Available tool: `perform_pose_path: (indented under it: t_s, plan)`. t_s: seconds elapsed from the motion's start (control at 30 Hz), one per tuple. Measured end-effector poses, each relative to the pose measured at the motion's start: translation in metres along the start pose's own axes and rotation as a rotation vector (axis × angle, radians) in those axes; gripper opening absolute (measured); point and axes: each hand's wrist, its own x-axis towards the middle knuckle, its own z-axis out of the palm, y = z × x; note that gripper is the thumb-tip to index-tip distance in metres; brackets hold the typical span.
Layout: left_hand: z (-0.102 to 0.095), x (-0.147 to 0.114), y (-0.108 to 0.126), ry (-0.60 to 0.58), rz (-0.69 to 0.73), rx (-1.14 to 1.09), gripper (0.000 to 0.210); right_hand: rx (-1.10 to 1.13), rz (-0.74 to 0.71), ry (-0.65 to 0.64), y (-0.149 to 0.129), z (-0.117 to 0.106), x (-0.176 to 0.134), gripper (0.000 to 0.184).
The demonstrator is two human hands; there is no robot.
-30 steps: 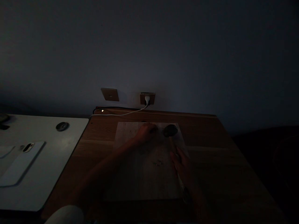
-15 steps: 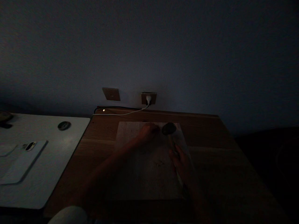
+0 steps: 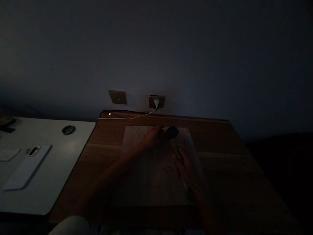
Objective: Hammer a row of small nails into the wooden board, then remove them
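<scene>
My right hand (image 3: pixel 187 168) is wrapped around the handle of a mallet (image 3: pixel 172 133) with a dark, rounded head, which is raised over the pale wooden board (image 3: pixel 141 182). Close to the left of the mallet head, my left hand (image 3: pixel 153 137) rests at the board's far part with its fingers pinched together. Whatever sits between those fingers is hidden in the dim light. A few small shiny metal pieces (image 3: pixel 168 169) lie on the board, left of my right hand.
The board lies on a wooden table (image 3: pixel 225 163) against a wall. A socket with a white plug (image 3: pixel 156 103) and cable is behind it. At left, a white table (image 3: pixel 55 163) carries a phone (image 3: pixel 28 169) and a dark round object (image 3: pixel 68 130).
The mallet head has shifted left, nearer my left hand, and my right hand moved slightly with it. My left hand stays pinched at about the same spot on the board.
</scene>
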Motion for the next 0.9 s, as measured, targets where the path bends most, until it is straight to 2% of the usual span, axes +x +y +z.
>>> perform_pose_path:
  t_s: [0.07,0.13,0.23,0.3,0.37,0.5,0.57,0.63,0.7,0.8,0.83,0.9]
  plan:
    - [-0.009,-0.013,0.007,0.012,0.058,0.132,0.033,-0.001,0.013,0.001,0.002,-0.001,-0.001,0.083]
    - [-0.016,-0.029,0.02,-0.043,0.201,0.286,0.016,-0.011,0.02,-0.001,0.006,-0.002,-0.001,0.083]
    - [-0.019,-0.054,0.043,-0.256,0.571,0.465,0.01,-0.06,0.008,0.068,0.013,-0.006,0.002,0.08]
    - [-0.014,-0.067,0.058,-0.374,0.753,0.551,0.007,-0.089,-0.044,0.152,0.017,-0.01,0.005,0.077]
    - [-0.005,-0.075,0.069,-0.424,0.834,0.608,0.007,-0.108,-0.085,0.211,0.019,-0.013,0.007,0.075]
    - [0.01,-0.078,0.076,-0.411,0.862,0.632,0.008,-0.117,-0.076,0.198,0.021,-0.019,0.004,0.072]
    - [0.009,-0.072,0.071,-0.389,0.848,0.601,0.008,-0.104,-0.075,0.198,0.022,-0.021,0.001,0.072]
    - [0.001,-0.06,0.061,-0.354,0.761,0.507,0.007,-0.093,-0.051,0.211,0.023,-0.021,-0.003,0.073]
    - [-0.009,-0.044,0.046,-0.269,0.565,0.345,0.011,-0.078,-0.01,0.204,0.023,-0.021,-0.006,0.073]
    - [-0.019,-0.021,0.021,-0.042,0.176,0.142,0.019,-0.033,0.043,0.131,0.022,-0.021,-0.009,0.077]
    - [-0.019,-0.015,0.014,0.001,0.093,0.117,0.021,-0.026,0.058,0.109,0.02,-0.021,-0.01,0.078]
    - [-0.017,-0.007,0.002,0.025,0.02,0.11,0.021,-0.033,0.088,0.092,0.015,-0.021,-0.011,0.078]
